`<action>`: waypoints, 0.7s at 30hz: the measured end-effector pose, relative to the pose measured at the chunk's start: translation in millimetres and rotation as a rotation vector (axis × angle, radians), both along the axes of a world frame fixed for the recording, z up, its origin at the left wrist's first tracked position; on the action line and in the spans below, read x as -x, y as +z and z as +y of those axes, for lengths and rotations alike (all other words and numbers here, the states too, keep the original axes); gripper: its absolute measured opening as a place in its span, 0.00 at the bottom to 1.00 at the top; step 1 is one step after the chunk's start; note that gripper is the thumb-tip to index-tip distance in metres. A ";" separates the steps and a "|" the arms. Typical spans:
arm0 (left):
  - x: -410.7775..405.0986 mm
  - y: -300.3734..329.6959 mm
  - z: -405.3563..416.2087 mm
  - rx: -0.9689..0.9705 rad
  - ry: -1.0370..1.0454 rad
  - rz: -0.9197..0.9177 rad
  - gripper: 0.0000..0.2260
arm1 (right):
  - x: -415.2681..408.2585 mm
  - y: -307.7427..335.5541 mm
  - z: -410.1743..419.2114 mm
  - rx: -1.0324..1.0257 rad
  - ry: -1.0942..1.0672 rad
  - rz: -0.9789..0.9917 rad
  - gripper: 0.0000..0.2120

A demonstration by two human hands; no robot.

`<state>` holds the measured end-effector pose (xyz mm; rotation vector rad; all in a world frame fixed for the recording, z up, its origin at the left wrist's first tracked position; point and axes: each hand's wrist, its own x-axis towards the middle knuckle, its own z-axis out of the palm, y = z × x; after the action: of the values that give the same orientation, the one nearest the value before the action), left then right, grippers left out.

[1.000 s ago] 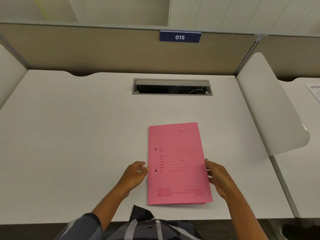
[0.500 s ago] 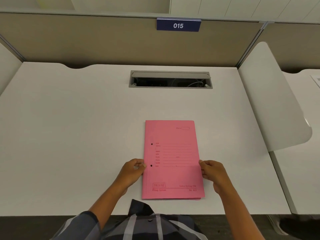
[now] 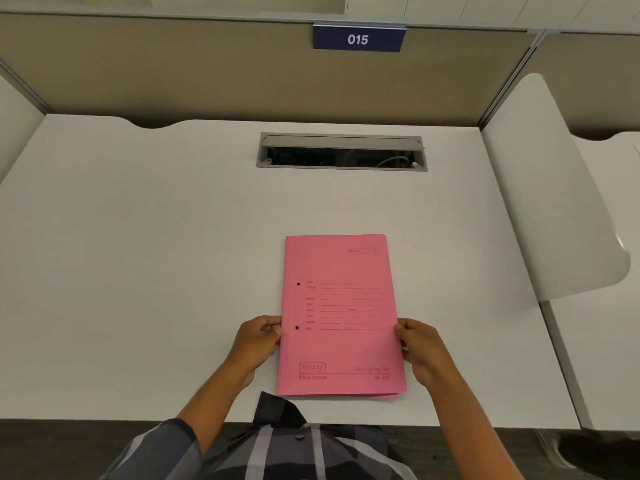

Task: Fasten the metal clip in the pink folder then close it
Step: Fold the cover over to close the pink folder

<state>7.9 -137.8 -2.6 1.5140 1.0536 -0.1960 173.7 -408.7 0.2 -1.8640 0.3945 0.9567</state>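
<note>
Pinching the pink folder [image 3: 341, 315] at its two long edges, both hands hold it flat on the white surface [image 3: 138, 271]. The left hand [image 3: 258, 342] closes its grip on the spine edge, thumb and fingertips pressed onto the cover just beside the lower of two punched holes [image 3: 296, 328]. The right hand [image 3: 420, 348] closes its grip on the opposite, open edge at about the same height, thumb on top of the cover. The folder lies closed, printed cover up, its lower right corner lifted slightly off the surface. The metal clip is hidden inside the folder and cannot be seen. Beyond the folder's far edge, a grey cable slot [image 3: 341, 152] is recessed in the surface, with cables visible inside. Farther beyond the folder, a blue label reading "015" [image 3: 358, 39] sits on the beige partition [image 3: 173, 71]. To the folder's right stands a white curved divider [image 3: 554, 202].
</note>
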 end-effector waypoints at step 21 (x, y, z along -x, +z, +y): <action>11.4 13.8 81.8 -0.131 0.097 -0.106 0.13 | 16.1 39.5 86.0 -0.199 -0.063 -0.122 0.17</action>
<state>-3.5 -56.0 11.2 1.5682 1.0693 0.0216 157.6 -322.6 39.7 -1.7093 0.2720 0.8049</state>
